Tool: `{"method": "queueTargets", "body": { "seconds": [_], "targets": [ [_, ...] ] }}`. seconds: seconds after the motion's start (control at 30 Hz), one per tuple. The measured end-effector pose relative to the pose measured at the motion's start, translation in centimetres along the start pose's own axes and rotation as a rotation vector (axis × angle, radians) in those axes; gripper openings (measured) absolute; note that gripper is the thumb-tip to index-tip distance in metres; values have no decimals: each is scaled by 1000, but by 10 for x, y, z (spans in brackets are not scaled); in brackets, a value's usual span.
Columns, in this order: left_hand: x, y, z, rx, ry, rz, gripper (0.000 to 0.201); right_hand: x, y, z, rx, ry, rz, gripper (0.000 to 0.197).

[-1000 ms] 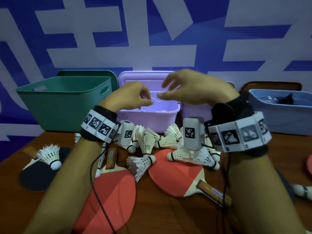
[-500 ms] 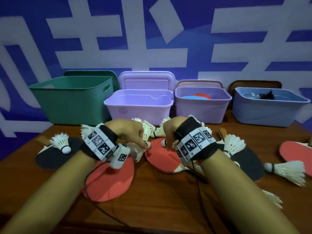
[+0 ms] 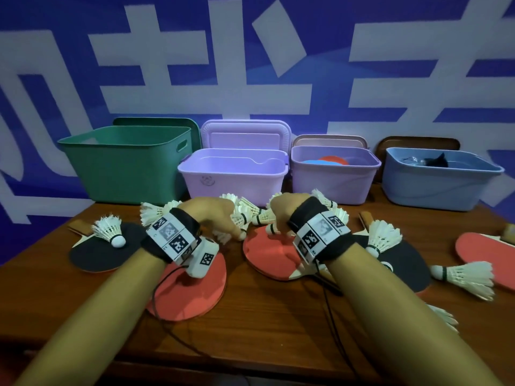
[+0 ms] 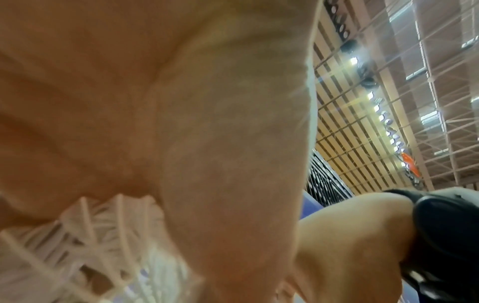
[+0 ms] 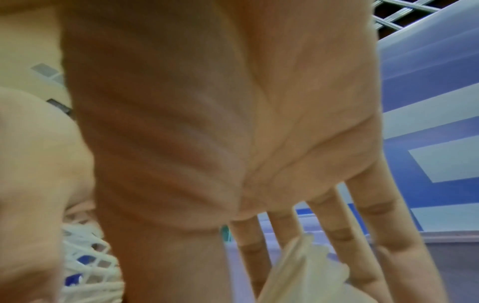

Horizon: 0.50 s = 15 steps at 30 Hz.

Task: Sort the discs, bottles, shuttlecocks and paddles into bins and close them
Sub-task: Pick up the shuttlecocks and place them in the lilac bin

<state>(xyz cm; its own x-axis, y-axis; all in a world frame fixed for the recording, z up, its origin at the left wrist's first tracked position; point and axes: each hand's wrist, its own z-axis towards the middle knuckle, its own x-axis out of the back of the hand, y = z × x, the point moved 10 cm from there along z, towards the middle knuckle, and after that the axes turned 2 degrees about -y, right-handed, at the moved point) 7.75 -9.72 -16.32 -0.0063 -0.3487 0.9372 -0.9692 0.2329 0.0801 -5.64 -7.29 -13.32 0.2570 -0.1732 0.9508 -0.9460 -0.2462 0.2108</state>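
Both hands are down in a heap of white shuttlecocks [image 3: 250,211] in front of the lilac bin [image 3: 234,179]. My left hand [image 3: 237,227] grips one shuttlecock, its cork poking out below the fingers; its feathers [image 4: 90,256] lie against the palm in the left wrist view. My right hand [image 3: 274,221] holds another shuttlecock, whose cork [image 3: 269,229] hangs over a red paddle [image 3: 267,254]. In the right wrist view feathers [image 5: 300,270] lie across its nearly straight fingers [image 5: 339,235]. More shuttlecocks [image 3: 462,274] lie scattered over the paddles.
A green bin [image 3: 125,168] stands at the back left. A purple bin [image 3: 334,185] holds discs [image 3: 331,160], and a blue bin [image 3: 434,188] holds a dark object. All lids lean open behind. Black paddles [image 3: 94,254] and red paddles [image 3: 192,291] cover the wooden table [image 3: 264,330].
Both hands have dropped from above the lilac bin to the shuttlecock heap on the table and closed on shuttlecocks. The head view has pulled back.
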Motion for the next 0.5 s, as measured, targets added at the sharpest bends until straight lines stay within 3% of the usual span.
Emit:
{"method": "queueTargets", "body": {
  "seconds": [0.17,0.33,0.5],
  "targets": [
    [46,1,-12,-29,217,-95,30,38,1,-1,19,255,112,19],
    [98,-16,-19,-18,528,-395,33,85,17,-12,-26,550,364,26],
    [143,-16,-31,-84,773,-568,39,113,32,-8,-46,709,659,26]
  ]
}}
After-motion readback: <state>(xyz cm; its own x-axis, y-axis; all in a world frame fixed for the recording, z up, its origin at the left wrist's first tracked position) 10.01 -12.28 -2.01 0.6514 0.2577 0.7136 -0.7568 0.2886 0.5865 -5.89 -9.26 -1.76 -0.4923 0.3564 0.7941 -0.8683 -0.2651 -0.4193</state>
